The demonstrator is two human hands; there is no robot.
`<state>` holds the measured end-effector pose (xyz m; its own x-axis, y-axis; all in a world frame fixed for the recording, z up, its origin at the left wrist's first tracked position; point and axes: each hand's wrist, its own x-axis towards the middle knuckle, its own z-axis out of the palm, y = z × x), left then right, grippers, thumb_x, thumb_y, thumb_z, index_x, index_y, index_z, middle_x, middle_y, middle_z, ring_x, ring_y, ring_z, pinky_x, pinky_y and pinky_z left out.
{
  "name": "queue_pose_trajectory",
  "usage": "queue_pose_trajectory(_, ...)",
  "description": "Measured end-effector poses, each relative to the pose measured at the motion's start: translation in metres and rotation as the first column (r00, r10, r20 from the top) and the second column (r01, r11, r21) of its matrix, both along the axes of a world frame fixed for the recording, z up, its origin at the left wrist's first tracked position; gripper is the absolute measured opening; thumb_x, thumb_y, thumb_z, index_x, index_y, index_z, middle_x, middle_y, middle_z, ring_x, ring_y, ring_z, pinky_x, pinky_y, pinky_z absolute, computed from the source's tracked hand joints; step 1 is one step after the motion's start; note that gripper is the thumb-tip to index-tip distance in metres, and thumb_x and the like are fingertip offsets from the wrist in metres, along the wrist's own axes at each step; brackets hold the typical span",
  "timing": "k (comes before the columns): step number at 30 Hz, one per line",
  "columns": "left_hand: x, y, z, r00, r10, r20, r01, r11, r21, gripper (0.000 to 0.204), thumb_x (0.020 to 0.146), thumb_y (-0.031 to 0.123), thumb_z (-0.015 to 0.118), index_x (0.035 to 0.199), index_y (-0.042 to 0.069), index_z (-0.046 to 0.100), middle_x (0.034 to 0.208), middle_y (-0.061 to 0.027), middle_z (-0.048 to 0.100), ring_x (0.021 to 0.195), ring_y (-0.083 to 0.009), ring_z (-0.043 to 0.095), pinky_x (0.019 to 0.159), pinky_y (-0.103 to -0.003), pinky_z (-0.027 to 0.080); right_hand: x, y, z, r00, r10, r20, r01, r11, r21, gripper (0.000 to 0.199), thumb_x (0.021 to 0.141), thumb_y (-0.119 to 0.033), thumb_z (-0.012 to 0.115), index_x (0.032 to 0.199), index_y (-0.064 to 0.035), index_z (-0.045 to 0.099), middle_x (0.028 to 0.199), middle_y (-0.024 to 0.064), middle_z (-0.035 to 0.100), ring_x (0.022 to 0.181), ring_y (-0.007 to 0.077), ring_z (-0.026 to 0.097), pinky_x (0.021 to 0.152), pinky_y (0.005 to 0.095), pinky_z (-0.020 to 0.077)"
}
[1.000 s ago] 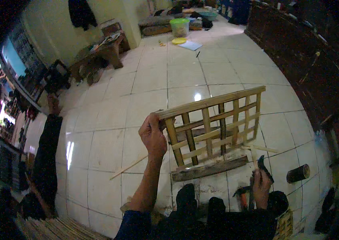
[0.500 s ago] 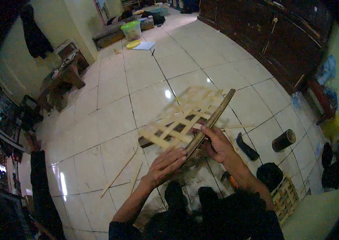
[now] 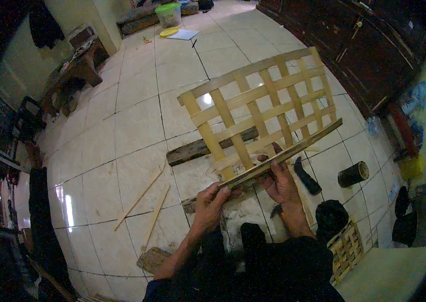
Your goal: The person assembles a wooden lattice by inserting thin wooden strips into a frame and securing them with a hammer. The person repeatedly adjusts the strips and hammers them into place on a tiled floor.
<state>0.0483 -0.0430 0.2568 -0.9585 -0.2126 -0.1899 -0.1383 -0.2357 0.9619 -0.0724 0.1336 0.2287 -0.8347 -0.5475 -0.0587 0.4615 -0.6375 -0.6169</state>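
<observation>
An open-weave bamboo lattice panel (image 3: 254, 108) is raised in front of me, tilted, with floor tiles showing through its gaps. Along its near edge runs a thicker bamboo rim strip (image 3: 306, 142). My left hand (image 3: 210, 202) is closed on the rim's left end, thumb on top. Farther along, my right hand (image 3: 280, 185) grips the same rim, its fingers partly hidden behind the strip. Under the panel, a dark wooden beam (image 3: 208, 147) lies on the floor. A curved black sheath-like piece (image 3: 307, 176) lies right of my right hand.
Two thin bamboo strips (image 3: 140, 199) lie at the left, near a wooden board (image 3: 153, 259). To the right are a bamboo tube (image 3: 352, 174), a black bundle (image 3: 332, 216) and a smaller woven panel (image 3: 348, 250). Farther off stand a green-rimmed tub (image 3: 169, 17) and a dark cabinet (image 3: 344, 43).
The panel has swung up from a flatter, blurred position, so its full lattice faces me. Both hands keep hold of the rim, and more of the beam shows.
</observation>
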Motion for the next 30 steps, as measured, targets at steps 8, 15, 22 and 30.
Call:
queue_pose_trajectory(8,0.002,-0.006,-0.040,0.975,-0.054,-0.215,-0.119,0.693,-0.711,0.039,0.086,0.007,0.063,0.125,0.004,0.056,0.114,-0.0137,0.065,0.101,-0.0273,0.066,0.087,-0.033,0.053,-0.026,0.038,-0.089,0.974,-0.028,0.227,0.015,0.998,0.060,0.038,0.100,-0.026,0.046,0.132,-0.0070,0.043,0.117,0.0125,0.061,0.100,0.0254,0.063,0.085,0.0394,0.0566)
queue_pose_trajectory(15,0.003,-0.021,-0.056,0.890,-0.194,-0.413,-0.248,0.555,-0.794,0.050,0.081,0.000,0.065,0.129,0.009,0.055,0.128,-0.0146,0.058,0.111,-0.0329,0.060,0.089,-0.037,0.053,-0.035,0.026,-0.100,0.996,-0.048,0.073,0.014,0.911,0.412,0.039,0.100,-0.028,0.045,0.133,-0.0073,0.043,0.118,0.0125,0.060,0.101,0.0256,0.062,0.085,0.0399,0.0558)
queue_pose_trajectory(22,0.002,-0.008,-0.061,0.924,-0.198,-0.326,-0.044,0.794,-0.606,0.047,0.089,0.007,0.058,0.134,0.003,0.047,0.132,-0.0177,0.054,0.116,-0.0307,0.057,0.095,-0.039,0.049,-0.040,0.026,-0.100,0.998,-0.060,0.022,0.040,0.860,0.509,0.041,0.099,-0.030,0.045,0.133,-0.0076,0.043,0.119,0.0125,0.059,0.103,0.0258,0.061,0.086,0.0405,0.0549)
queue_pose_trajectory(30,0.006,0.011,-0.051,0.968,-0.247,0.041,0.164,0.749,0.642,0.041,0.101,0.024,0.044,0.127,-0.007,0.049,0.112,-0.0203,0.063,0.099,-0.0252,0.065,0.090,-0.038,0.054,-0.033,0.022,-0.110,0.999,-0.034,-0.002,0.030,0.832,0.554,0.043,0.099,-0.032,0.045,0.134,-0.0080,0.043,0.120,0.0125,0.059,0.104,0.0260,0.060,0.087,0.0411,0.0540)
